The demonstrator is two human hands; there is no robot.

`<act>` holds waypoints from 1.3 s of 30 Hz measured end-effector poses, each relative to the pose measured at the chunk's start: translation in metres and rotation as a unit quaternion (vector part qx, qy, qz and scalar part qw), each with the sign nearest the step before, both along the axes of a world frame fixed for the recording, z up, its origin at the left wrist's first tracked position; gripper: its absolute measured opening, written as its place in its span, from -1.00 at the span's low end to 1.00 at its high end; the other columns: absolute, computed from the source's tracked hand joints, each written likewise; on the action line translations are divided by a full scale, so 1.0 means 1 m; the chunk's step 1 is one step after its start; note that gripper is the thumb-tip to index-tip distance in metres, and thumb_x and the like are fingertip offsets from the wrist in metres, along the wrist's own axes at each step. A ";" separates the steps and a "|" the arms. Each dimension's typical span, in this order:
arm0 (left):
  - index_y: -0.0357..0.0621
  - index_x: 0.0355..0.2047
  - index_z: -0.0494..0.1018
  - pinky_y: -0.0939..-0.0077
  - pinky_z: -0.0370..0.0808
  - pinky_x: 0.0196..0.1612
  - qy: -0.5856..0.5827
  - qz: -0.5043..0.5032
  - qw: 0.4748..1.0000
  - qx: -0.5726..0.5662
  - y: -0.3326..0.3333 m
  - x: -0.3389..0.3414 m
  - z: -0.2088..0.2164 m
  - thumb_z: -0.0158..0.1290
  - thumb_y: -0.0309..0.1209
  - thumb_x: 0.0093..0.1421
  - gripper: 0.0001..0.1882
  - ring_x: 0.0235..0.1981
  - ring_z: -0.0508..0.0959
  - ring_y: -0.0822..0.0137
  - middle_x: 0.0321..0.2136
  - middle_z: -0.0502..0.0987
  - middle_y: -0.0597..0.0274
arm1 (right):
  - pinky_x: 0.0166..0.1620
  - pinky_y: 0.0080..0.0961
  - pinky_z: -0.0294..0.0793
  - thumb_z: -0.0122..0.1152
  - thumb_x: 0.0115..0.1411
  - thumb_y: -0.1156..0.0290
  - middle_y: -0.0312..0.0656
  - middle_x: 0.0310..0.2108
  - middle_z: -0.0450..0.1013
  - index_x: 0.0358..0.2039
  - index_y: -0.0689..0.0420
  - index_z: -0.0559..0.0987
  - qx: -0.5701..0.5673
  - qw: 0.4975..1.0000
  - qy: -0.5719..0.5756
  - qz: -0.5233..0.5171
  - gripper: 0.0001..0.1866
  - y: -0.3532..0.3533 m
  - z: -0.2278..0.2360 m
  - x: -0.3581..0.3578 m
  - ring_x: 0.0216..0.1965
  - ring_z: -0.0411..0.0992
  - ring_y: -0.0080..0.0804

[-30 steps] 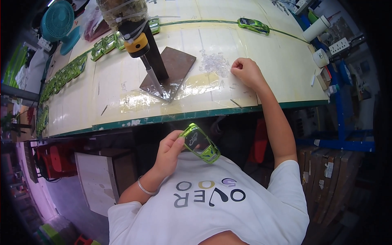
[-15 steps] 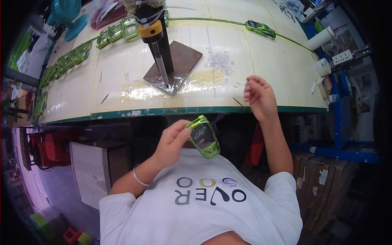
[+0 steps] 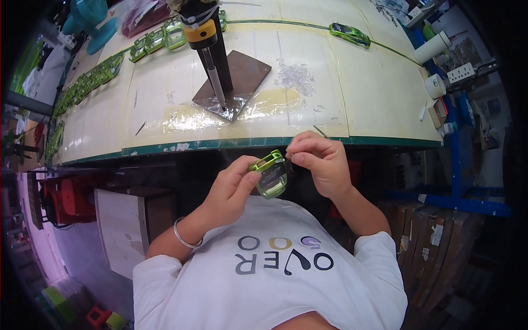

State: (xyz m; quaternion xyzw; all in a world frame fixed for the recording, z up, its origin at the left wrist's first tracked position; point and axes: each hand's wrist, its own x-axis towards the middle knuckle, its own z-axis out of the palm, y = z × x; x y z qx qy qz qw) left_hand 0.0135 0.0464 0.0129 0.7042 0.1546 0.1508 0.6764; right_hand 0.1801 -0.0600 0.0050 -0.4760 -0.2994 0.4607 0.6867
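My left hand (image 3: 228, 187) grips a shiny green toy car body (image 3: 271, 179) by its left side, thumb on top. It is held just off the near table edge, above my lap. Dark glossy panels show in it. Close by the car's upper right side, my right hand (image 3: 324, 162) is closed in a pinch. Whatever sits between those fingertips is too small to make out. Beyond the hands stands a yellow-and-black pen-like tool (image 3: 203, 34) on a dark post, its tip pointing down at a brown plate (image 3: 250, 69).
Small clear plastic bits (image 3: 295, 78) lie right of the plate. Another green toy car (image 3: 350, 35) rests at the far right. Rows of green car shells (image 3: 91, 82) line the left side, near a teal fan (image 3: 91, 22). A white power strip (image 3: 461, 73) hangs at right.
My right hand has come down and left from over the table to the toy car. My left hand has tilted the car slightly and raised it a little.
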 end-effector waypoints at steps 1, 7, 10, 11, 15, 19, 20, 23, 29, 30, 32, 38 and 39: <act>-0.31 -0.26 0.27 0.71 0.34 -0.39 0.008 -0.003 1.000 0.018 0.000 -0.001 0.001 -0.24 -0.44 0.17 -0.80 -0.47 0.35 0.58 -0.49 0.35 0.28 | -0.30 -0.70 0.38 0.11 -0.08 0.67 -0.15 -0.39 0.38 -0.45 0.28 0.52 0.036 0.995 -0.093 -0.023 -0.87 0.002 -0.002 -0.004 -0.36 0.37 -0.51; -0.31 -0.26 0.27 0.69 0.31 -0.44 0.005 -0.005 0.999 0.048 0.000 -0.003 0.000 -0.23 -0.45 0.16 -0.80 -0.51 0.35 0.53 -0.51 0.35 0.23 | -0.24 -0.72 0.35 0.12 -0.13 0.73 -0.18 -0.34 0.36 -0.45 0.26 0.54 0.015 0.998 -0.053 -0.010 -0.82 0.003 -0.003 -0.013 -0.32 0.33 -0.54; -0.30 -0.26 0.27 0.66 0.29 -0.46 0.000 -0.006 0.997 0.076 0.001 -0.005 0.000 -0.22 -0.46 0.15 -0.81 -0.54 0.34 0.48 -0.52 0.34 0.19 | -0.24 -0.71 0.34 0.11 -0.11 0.71 -0.18 -0.34 0.35 -0.45 0.28 0.53 0.012 0.998 -0.060 -0.006 -0.84 0.002 -0.005 -0.013 -0.32 0.34 -0.54; -0.30 -0.26 0.27 0.66 0.29 -0.46 0.000 -0.005 0.997 0.075 0.000 -0.005 0.000 -0.22 -0.46 0.15 -0.81 -0.54 0.34 0.48 -0.52 0.34 0.19 | -0.24 -0.71 0.33 0.10 -0.09 0.69 -0.19 -0.33 0.35 -0.45 0.29 0.52 0.011 0.998 -0.066 -0.004 -0.86 0.001 -0.006 -0.013 -0.32 0.34 -0.54; -0.29 -0.26 0.27 0.63 0.29 -0.45 0.006 -0.014 0.996 0.085 -0.002 -0.007 0.004 -0.21 -0.45 0.15 -0.81 -0.56 0.34 0.44 -0.53 0.34 0.16 | -0.24 -0.70 0.32 0.10 -0.10 0.70 -0.19 -0.34 0.35 -0.46 0.29 0.52 0.001 0.999 -0.049 -0.002 -0.86 -0.002 -0.005 -0.016 -0.32 0.33 -0.54; -0.29 -0.26 0.27 0.61 0.29 -0.45 0.001 -0.017 0.996 0.093 -0.003 -0.006 0.004 -0.19 -0.44 0.14 -0.80 -0.55 0.35 0.40 -0.54 0.34 0.14 | -0.24 -0.70 0.31 0.10 -0.11 0.71 -0.20 -0.36 0.34 -0.46 0.29 0.53 0.017 1.000 0.009 -0.001 -0.85 -0.003 -0.005 -0.017 -0.33 0.33 -0.54; -0.29 -0.26 0.27 0.61 0.29 -0.45 0.002 -0.016 0.996 0.093 -0.003 -0.005 0.003 -0.19 -0.44 0.14 -0.80 -0.55 0.35 0.40 -0.54 0.34 0.14 | -0.24 -0.70 0.31 0.10 -0.12 0.72 -0.20 -0.36 0.34 -0.46 0.28 0.53 0.013 1.000 0.014 -0.003 -0.85 -0.003 -0.005 -0.016 -0.33 0.33 -0.54; -0.29 -0.26 0.27 0.59 0.29 -0.46 0.001 -0.024 0.995 0.093 0.001 0.001 0.000 -0.19 -0.45 0.14 -0.80 -0.56 0.35 0.38 -0.54 0.34 0.13 | -0.24 -0.70 0.31 0.10 -0.12 0.73 -0.20 -0.36 0.34 -0.46 0.28 0.53 0.012 1.000 0.000 -0.004 -0.84 -0.001 -0.007 -0.011 -0.33 0.33 -0.53; -0.28 -0.28 0.28 0.57 0.29 -0.47 0.020 0.018 0.994 0.106 0.004 -0.008 0.006 -0.18 -0.45 0.13 -0.82 -0.56 0.36 0.36 -0.55 0.34 0.12 | -0.28 -0.67 0.34 0.13 -0.16 0.71 -0.16 -0.38 0.37 -0.48 0.29 0.52 0.022 0.981 -0.191 0.002 -0.84 0.008 -0.001 -0.012 -0.34 0.35 -0.48; -0.27 -0.29 0.28 0.57 0.30 -0.47 0.022 0.011 0.997 0.079 0.002 -0.009 0.007 -0.18 -0.44 0.13 -0.83 -0.56 0.36 0.37 -0.56 0.34 0.11 | -0.31 -0.65 0.36 0.14 -0.17 0.70 -0.13 -0.41 0.39 -0.50 0.28 0.52 0.039 0.964 -0.261 -0.033 -0.86 0.008 -0.001 -0.016 -0.36 0.37 -0.43; -0.27 -0.32 0.29 0.55 0.30 -0.46 0.013 0.017 1.000 0.023 0.002 -0.012 0.006 -0.17 -0.42 0.13 -0.83 -0.56 0.36 0.38 -0.58 0.34 0.11 | -0.36 -0.58 0.41 0.11 -0.12 0.69 -0.07 -0.42 0.41 -0.45 0.26 0.51 0.104 0.870 -0.473 -0.096 -0.84 0.009 -0.003 -0.023 -0.42 0.42 -0.29; -0.28 -0.32 0.28 0.61 0.30 -0.37 -0.069 0.047 0.996 -0.028 -0.006 -0.007 -0.012 -0.21 -0.37 0.17 -0.80 -0.44 0.32 0.52 -0.51 0.34 0.26 | -0.21 -0.32 0.36 0.21 -0.10 0.22 0.09 -0.24 0.31 -0.07 0.35 0.23 0.116 0.780 -0.611 -0.065 -0.35 -0.008 -0.021 -0.036 -0.26 0.35 -0.04; -0.27 -0.33 0.27 0.63 0.30 -0.36 -0.086 0.055 0.993 -0.053 -0.008 -0.008 -0.013 -0.21 -0.37 0.17 -0.80 -0.44 0.32 0.53 -0.50 0.35 0.27 | -0.21 -0.33 0.36 0.27 -0.16 0.20 0.09 -0.23 0.30 -0.02 0.33 0.16 0.110 0.783 -0.610 -0.055 -0.24 -0.007 -0.019 -0.044 -0.25 0.34 -0.04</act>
